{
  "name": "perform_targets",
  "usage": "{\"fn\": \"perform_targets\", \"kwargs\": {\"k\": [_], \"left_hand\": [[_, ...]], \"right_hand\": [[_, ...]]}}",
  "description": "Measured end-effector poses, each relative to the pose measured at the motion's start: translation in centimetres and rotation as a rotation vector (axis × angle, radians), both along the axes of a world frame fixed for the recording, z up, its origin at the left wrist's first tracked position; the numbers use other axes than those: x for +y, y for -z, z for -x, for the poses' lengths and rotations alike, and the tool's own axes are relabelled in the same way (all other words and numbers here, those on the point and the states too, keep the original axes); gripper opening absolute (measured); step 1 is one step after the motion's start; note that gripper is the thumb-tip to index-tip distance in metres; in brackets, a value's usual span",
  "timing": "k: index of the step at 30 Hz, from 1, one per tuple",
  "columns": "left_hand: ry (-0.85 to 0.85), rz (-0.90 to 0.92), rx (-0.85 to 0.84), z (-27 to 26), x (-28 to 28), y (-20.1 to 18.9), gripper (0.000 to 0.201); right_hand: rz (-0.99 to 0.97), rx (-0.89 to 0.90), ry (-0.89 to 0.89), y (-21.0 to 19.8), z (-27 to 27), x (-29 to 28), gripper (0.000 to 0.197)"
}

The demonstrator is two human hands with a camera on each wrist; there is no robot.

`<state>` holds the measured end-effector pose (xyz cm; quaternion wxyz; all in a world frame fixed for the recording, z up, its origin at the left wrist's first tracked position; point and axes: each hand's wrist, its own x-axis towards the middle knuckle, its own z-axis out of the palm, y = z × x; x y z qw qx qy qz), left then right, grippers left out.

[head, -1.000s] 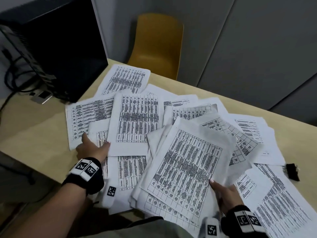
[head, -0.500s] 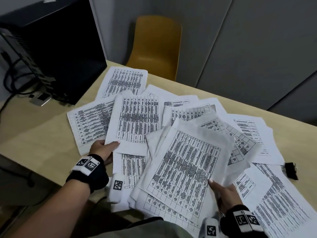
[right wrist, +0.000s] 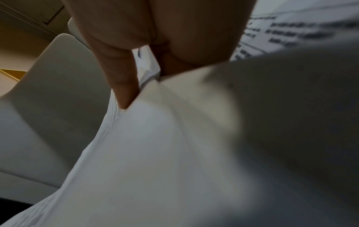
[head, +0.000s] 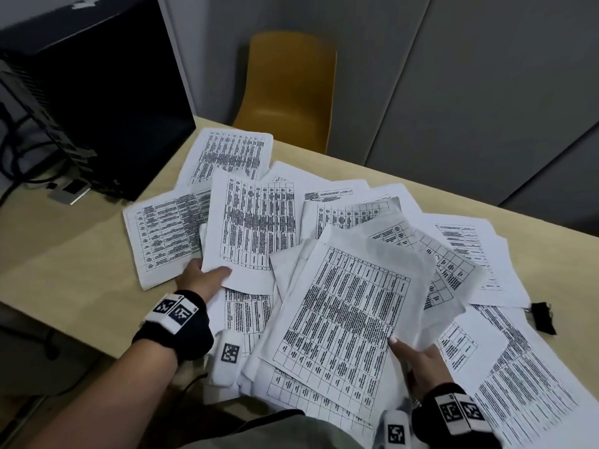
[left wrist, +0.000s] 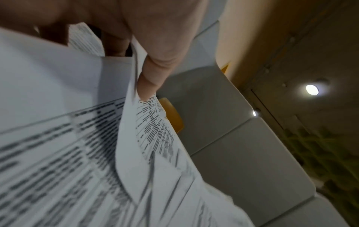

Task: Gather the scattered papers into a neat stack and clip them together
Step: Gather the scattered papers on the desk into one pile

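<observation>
Several printed sheets [head: 483, 254] with dense tables lie fanned over the light wooden table [head: 64, 254]. My left hand [head: 202, 278] pinches the lower corner of one upright sheet [head: 252, 228], thumb on top, its edge lifted. In the left wrist view the thumb [left wrist: 149, 76] presses that sheet [left wrist: 155, 138] against fingers beneath. My right hand [head: 413, 358] grips the right edge of a bundle of sheets [head: 343, 319] raised off the table; the right wrist view shows fingers [right wrist: 120, 76] on the bundle's edge [right wrist: 155, 153]. A black binder clip [head: 543, 315] lies at the right.
A black computer tower [head: 97, 102] with cables stands at the table's back left. A yellow chair [head: 288, 89] is behind the far edge, before grey wall panels. Bare tabletop shows on the left, near the front edge.
My left hand moved from resting flat on the left sheets to pinching the corner of the upright sheet and lifting it. The right hand kept hold of its bundle.
</observation>
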<state>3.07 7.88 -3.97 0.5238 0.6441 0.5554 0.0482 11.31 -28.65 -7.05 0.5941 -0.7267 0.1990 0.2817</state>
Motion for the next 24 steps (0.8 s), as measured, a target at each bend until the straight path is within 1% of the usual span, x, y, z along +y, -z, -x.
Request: {"fn": "perform_targets", "kwargs": {"k": [1,2,3,5,6,7,9,10,12,13,16,17,19,21,22,23,24], "left_hand": [[-0.041,0.042,-0.042,-0.1,0.1,0.1,0.065],[-0.079,0.081,-0.059,-0.1,0.2,0.4,0.070],[-0.094,0.106,-0.066,-0.2,0.2,0.5,0.068],[-0.081,0.157,-0.061,0.0,-0.2,0.6,0.059],[-0.067,0.174,-0.056,0.2,-0.4,0.7,0.056],[-0.059,0.177,-0.049,0.3,-0.6,0.8,0.055],[-0.028,0.160,-0.061,0.2,-1.1,0.8,0.052],[-0.007,0.142,-0.077,0.1,-1.5,0.6,0.046],[0.007,0.115,-0.120,-0.5,-2.4,0.1,0.035],[0.008,0.099,-0.146,-0.8,-2.7,-0.2,0.032],[0.001,0.092,-0.198,-1.3,-3.0,-0.7,0.030],[0.015,0.098,-0.187,-1.2,-2.9,-0.4,0.030],[0.105,0.081,-0.115,-0.7,-2.6,-0.1,0.029],[0.185,0.093,-0.039,-0.1,-2.5,0.1,0.032],[0.197,0.086,-0.031,0.1,-2.5,-0.1,0.030],[0.187,0.062,-0.038,0.2,-2.4,-0.2,0.026],[0.164,0.017,-0.041,0.4,-2.4,-0.5,0.027]], "right_hand": [[-0.016,-0.007,0.008,0.2,0.0,0.0,0.122],[-0.033,-0.015,-0.002,0.1,0.0,0.0,0.119],[-0.039,-0.014,-0.018,-0.1,-0.1,0.2,0.111],[-0.051,-0.028,-0.019,-0.6,-0.1,0.2,0.080],[-0.053,-0.035,-0.027,-0.7,-0.1,0.1,0.068],[-0.055,-0.042,-0.037,-0.7,-0.2,0.2,0.067],[-0.063,-0.047,-0.048,-0.4,-0.3,0.0,0.077],[-0.073,-0.050,-0.044,-0.3,-0.3,-0.1,0.071],[-0.066,-0.050,-0.031,-0.1,-0.3,-0.2,0.048],[-0.070,-0.039,-0.028,0.0,-0.4,-0.3,0.042],[-0.050,-0.018,-0.040,0.3,-0.5,-0.4,0.037],[-0.046,-0.014,-0.030,0.4,-0.5,-0.4,0.037],[-0.041,-0.011,-0.032,0.3,-0.4,-0.3,0.036],[-0.032,-0.003,-0.042,0.2,-0.5,-0.5,0.022],[-0.028,-0.010,-0.041,-0.1,-0.5,-0.5,0.017],[-0.019,-0.016,-0.021,-0.1,-0.5,-0.5,0.017],[-0.012,-0.032,-0.016,0.0,-0.5,-0.5,0.018]]}}
